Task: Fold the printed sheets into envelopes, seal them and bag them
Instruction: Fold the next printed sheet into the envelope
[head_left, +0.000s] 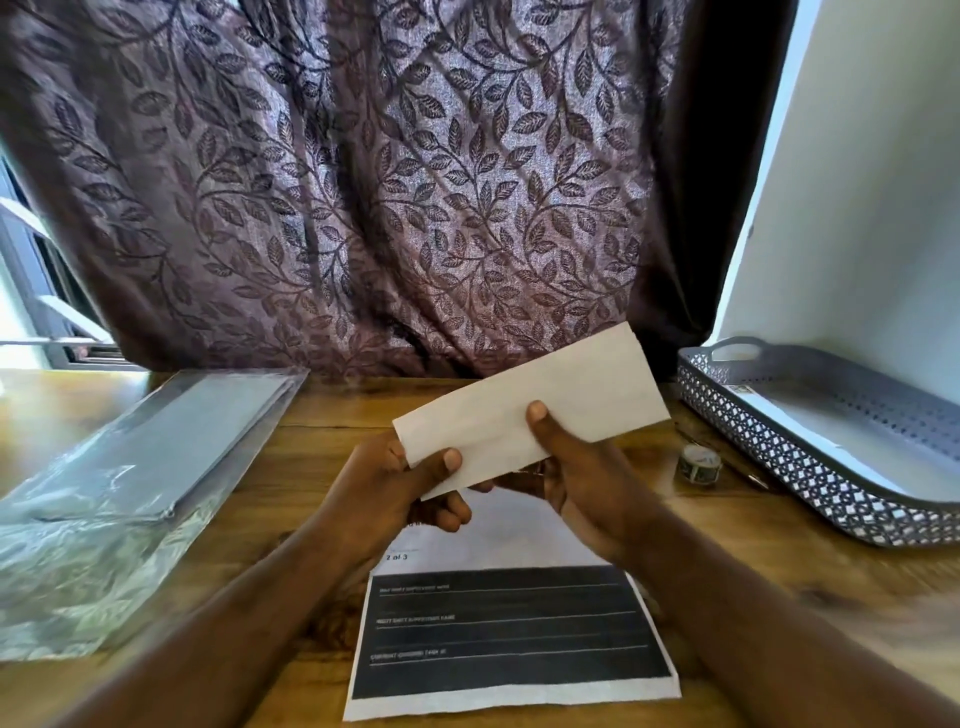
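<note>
Folded sheet (545, 400): white, folded into a long narrow envelope shape and held in the air above the counter (779, 571); it is tilted, with its right end higher.
Left grip (400, 483): pinching the folded sheet near its lower left corner, thumb on the front and fingers curled behind.
Right grip (576, 473): pinching the lower edge near the middle, thumb on the front and fingers hidden behind the paper.
Printed sheet (509, 634): flat on the counter below both hands; it has a dark block with pale lines, "2 of 3" is printed above that, and its far end is hidden by the hands.
Plastic bags (130, 483): a clear pile at the left of the counter, well apart from the hands.
Basket (779, 452): a grey lattice tray at the right, against a white wall.
Tape roll (698, 464): small, on the counter between the right grip and the basket.
Curtain (363, 182): leaf-patterned, hanging behind the counter.
</note>
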